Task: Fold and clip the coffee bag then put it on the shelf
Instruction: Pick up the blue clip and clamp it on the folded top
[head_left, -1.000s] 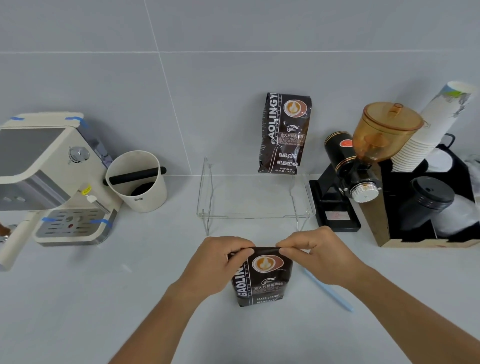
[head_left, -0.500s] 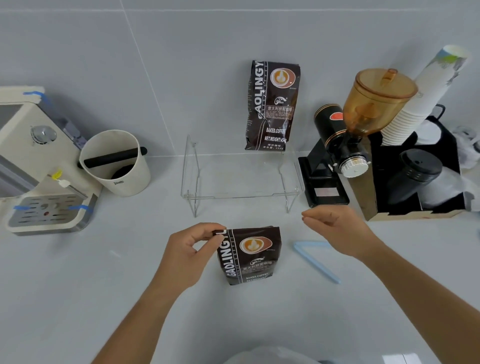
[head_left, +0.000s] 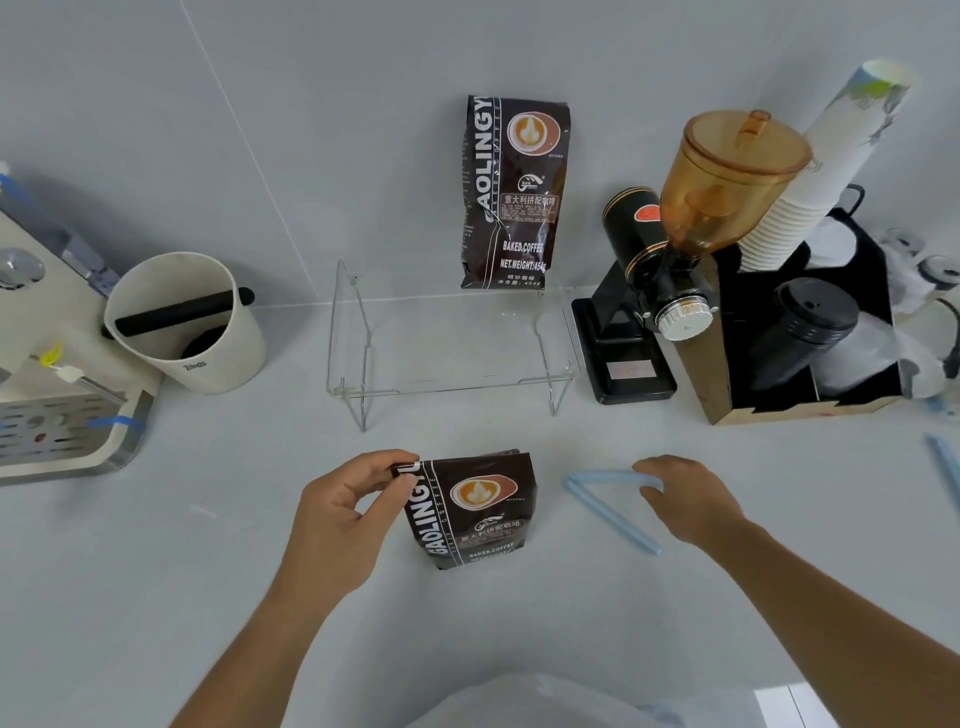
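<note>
A dark brown coffee bag (head_left: 472, 512) stands on the grey counter with its top folded down. My left hand (head_left: 347, 506) pinches the folded top left corner of it. To its right lies a light blue clip (head_left: 605, 501), spread into a V. My right hand (head_left: 685, 499) rests over the clip's upper arm, fingers touching it; whether they grip it I cannot tell. Behind stands a clear acrylic shelf (head_left: 452, 343). A second, unfolded coffee bag (head_left: 511, 192) stands on the shelf's back right, leaning on the wall.
An espresso machine (head_left: 47, 374) and a white knock box (head_left: 187, 322) stand at the left. A coffee grinder (head_left: 675, 270) and a black organizer (head_left: 810, 332) with stacked paper cups and lids stand at the right. Another blue clip (head_left: 943, 467) lies at the far right edge.
My right hand let go of the bag's folded top and moved right, down onto the blue clip. My left hand keeps hold of the fold. The camera has tilted down and closer.
</note>
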